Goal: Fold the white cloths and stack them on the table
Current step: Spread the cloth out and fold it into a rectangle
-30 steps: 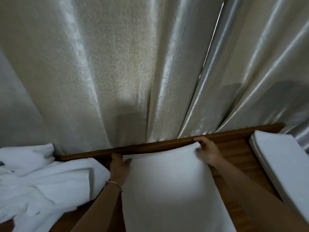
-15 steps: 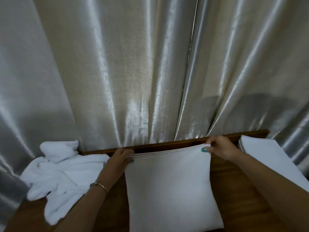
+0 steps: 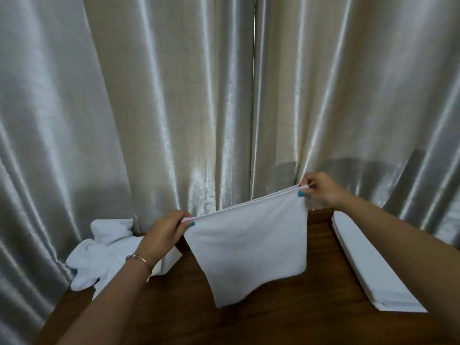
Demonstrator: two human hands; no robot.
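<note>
A white cloth (image 3: pixel 249 247), folded double, hangs in the air above the dark wooden table (image 3: pixel 286 317). My left hand (image 3: pixel 164 235) pinches its left top corner, and my right hand (image 3: pixel 321 190) pinches the right top corner, held higher. The cloth's lower edge dangles just over the tabletop. A crumpled heap of unfolded white cloths (image 3: pixel 107 255) lies at the table's left end, partly behind my left wrist. At the right end sits a flat stack of folded white cloths (image 3: pixel 368 265), partly hidden by my right forearm.
Shiny grey-beige curtains (image 3: pixel 224 108) hang directly behind the table and fill the upper view. The table's back edge meets the curtain. Its left edge runs diagonally at the lower left.
The cloth lay flat on the table with both hands at its far corners. Both hands have since lifted it off the surface, the right higher than the left.
</note>
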